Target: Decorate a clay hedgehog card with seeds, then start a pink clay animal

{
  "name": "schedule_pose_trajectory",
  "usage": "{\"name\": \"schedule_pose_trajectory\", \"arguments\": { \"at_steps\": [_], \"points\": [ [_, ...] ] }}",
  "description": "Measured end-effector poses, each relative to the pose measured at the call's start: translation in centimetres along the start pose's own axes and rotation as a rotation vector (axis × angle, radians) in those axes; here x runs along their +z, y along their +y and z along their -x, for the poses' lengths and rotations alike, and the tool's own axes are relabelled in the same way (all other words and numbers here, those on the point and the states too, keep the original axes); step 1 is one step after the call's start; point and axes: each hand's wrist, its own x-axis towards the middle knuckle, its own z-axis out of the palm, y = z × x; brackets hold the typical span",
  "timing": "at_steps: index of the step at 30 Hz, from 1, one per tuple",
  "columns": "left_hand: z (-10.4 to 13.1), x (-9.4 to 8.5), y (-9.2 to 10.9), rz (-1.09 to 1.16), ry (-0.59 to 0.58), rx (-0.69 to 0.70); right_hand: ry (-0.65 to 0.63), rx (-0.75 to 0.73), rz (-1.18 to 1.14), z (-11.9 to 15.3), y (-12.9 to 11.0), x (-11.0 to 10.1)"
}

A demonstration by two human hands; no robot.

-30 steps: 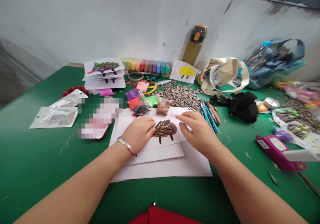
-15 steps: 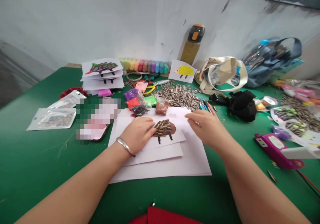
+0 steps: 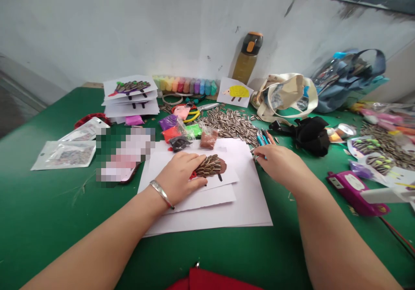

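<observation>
Paper, white and layered in overlapping sheets [image 3: 223,216], lies square in front of me on the green tabletop [image 3: 65,221], with a smaller white picture sheet [image 3: 227,175] on top. That top sheet bears an animal figure covered in striped sunflower seeds [image 3: 208,166], with a brown rounded part at its right end; it sits near the middle of my view, between my hands, probably so that both can get at it.

My left hand [image 3: 177,177] rests over the left part of the sheet, its thumb spread away from the fingers around the figure's left end. I read that as a light brace against sliding rather than a grip. My right hand [image 3: 279,164] is off the figure, by the right edge of the sheets, with its thumb and forefinger close together; from here I cannot tell whether anything is between them. It is just beside some slim blue and orange pens [image 3: 260,138].

Behind the sheets, a loose heap of striped seeds [image 3: 231,123] and a clear bag of brown clay-like material [image 3: 208,139] lie within easy reach. Farther back, a white card with a yellow hedgehog drawing [image 3: 234,92] leans upright, its face towards me, which makes it easy to see.
</observation>
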Motion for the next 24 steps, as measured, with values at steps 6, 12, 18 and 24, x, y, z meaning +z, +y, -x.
{"name": "schedule_pose_trajectory", "arguments": {
  "at_steps": [6,12,18,24],
  "points": [
    [0.2,0.2,0.1,-0.008,0.003,0.006,-0.027,-0.016,0.064,-0.7,-0.4,0.8],
    [0.2,0.3,0.1,-0.012,0.016,0.006,0.02,-0.061,0.033,-0.6,-0.5,1.0],
    [0.0,0.1,0.1,-0.015,0.005,0.008,0.083,-0.106,0.08,-0.6,-0.3,1.7],
    [0.0,0.2,0.1,-0.015,0.008,0.013,0.091,-0.045,0.064,-0.5,-0.4,1.8]
  ]
}}
